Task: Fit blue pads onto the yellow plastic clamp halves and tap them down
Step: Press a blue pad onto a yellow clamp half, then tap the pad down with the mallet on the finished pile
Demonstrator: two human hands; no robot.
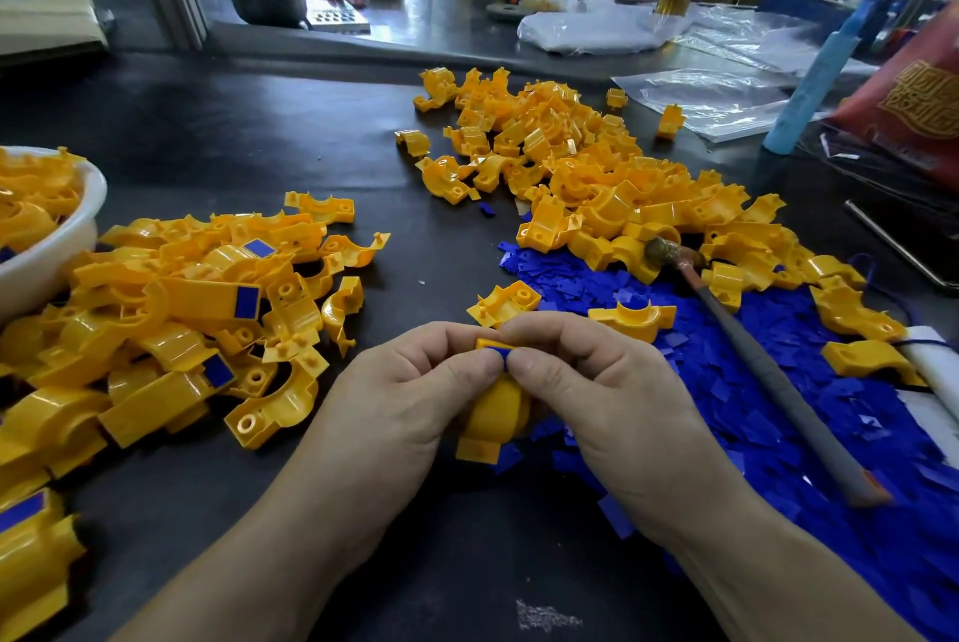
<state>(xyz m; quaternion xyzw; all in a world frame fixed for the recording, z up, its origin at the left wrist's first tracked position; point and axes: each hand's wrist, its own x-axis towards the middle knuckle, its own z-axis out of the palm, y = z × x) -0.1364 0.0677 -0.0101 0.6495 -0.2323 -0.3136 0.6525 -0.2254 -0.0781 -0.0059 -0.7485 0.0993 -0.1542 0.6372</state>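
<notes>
Between left hand (410,395), right hand (597,382), clamp half (495,410)

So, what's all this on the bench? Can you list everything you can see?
held clamp half: one, yellow, between both hands at centre
blue pad: one, blue, at the top end of the held clamp half
bare clamp halves: a large pile, yellow, far right of centre
padded clamp halves: a pile, yellow, some showing blue pads, left
loose pads: a heap, blue, right
hammer: one, dark handle, lying across the loose pads
white bowl: one, white, left edge, holding clamp halves
metal bowl: one, silver, far bench
plastic bags: several, clear, far right
left hand: grips the held clamp half
right hand: pinches the blue pad
</notes>
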